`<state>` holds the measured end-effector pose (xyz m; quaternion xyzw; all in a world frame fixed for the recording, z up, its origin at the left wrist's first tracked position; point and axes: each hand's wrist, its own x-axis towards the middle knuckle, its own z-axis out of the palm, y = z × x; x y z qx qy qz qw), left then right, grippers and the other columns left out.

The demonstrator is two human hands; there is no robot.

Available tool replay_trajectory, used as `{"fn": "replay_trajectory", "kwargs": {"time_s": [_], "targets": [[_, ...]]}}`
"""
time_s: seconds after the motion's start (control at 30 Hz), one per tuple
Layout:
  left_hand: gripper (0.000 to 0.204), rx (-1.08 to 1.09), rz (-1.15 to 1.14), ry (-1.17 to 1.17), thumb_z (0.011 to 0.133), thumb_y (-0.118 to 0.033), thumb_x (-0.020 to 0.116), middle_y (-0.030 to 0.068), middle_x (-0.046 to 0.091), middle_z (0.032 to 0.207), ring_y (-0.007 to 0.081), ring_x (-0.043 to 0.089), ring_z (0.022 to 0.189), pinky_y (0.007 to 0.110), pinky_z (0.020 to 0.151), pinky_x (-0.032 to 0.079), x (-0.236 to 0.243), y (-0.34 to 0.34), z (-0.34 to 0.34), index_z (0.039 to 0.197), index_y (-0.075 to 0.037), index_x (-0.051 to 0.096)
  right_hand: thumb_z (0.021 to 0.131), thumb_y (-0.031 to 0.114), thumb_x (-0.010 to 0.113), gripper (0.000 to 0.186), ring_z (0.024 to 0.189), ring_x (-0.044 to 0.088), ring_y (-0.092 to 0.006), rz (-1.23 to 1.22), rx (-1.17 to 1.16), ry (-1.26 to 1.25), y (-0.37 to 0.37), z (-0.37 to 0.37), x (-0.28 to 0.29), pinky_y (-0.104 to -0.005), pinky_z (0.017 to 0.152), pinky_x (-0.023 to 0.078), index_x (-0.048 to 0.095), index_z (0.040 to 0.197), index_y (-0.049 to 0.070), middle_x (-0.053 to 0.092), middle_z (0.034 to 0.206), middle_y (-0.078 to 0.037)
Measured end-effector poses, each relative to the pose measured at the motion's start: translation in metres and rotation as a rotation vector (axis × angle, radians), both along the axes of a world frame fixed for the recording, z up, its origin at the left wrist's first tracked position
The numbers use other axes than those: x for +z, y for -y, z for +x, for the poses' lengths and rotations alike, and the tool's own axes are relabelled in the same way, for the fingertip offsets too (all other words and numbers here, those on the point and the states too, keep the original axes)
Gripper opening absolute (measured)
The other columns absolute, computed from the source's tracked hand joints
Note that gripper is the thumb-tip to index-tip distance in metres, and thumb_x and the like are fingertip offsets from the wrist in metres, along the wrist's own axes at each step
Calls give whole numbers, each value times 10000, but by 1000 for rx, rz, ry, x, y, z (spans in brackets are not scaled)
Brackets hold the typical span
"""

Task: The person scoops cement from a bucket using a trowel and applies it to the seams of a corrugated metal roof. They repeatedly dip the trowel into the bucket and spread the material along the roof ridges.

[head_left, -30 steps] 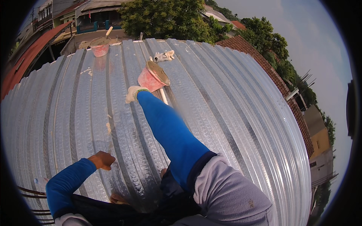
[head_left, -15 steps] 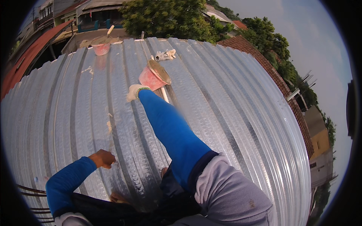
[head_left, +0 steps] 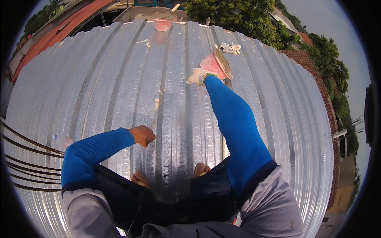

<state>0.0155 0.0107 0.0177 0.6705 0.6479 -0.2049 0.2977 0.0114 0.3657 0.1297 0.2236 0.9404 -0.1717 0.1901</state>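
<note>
At the end of my outstretched right arm, my right hand wears a white glove. It overlaps the lower left side of a pinkish-red bucket. The bucket tips over to the right, with grey mortar caked at its mouth. Glove and angle conceal my right fingers, so I cannot tell whether they grip the bucket. My bare left hand is curled into a loose fist above the metal roofing, near my left foot, and nothing shows in it. Just beyond the bucket lies a crumpled pair of whitish gloves.
Ribbed metal sheeting stretches all around me. A second red bucket with a pale-handled tool stands at the far edge. Rusty rebar rods poke in from the left beside a clear plastic bottle. Trees and tiled roofs lie beyond.
My view has turned to the left, so the buckets, gloves and both hands sit further right. My right hand stays beside the tipped bucket; my left hand remains curled.
</note>
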Motion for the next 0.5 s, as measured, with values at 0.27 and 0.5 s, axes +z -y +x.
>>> {"fn": "replay_trajectory", "kwargs": {"time_s": [0.27,0.5], "targets": [[324,-14,-169,-26,829,-255,737,175,737,1011,374,719,999,489,792,574,-4,0,-4,1079,-52,704,844,357,742,541,905,727,-286,-27,35,-7,-6,-5,-7,-408,818,583,702,1271,27,735,1146,-154],[515,-23,-215,-89,890,-349,745,150,720,1213,356,683,1146,486,925,555,-3,10,-6,1327,-93,652,774,367,790,508,1089,715,-363,46,-12,-82,-6,-3,-18,-455,925,560,762,1137,12,745,1164,-211]]}}
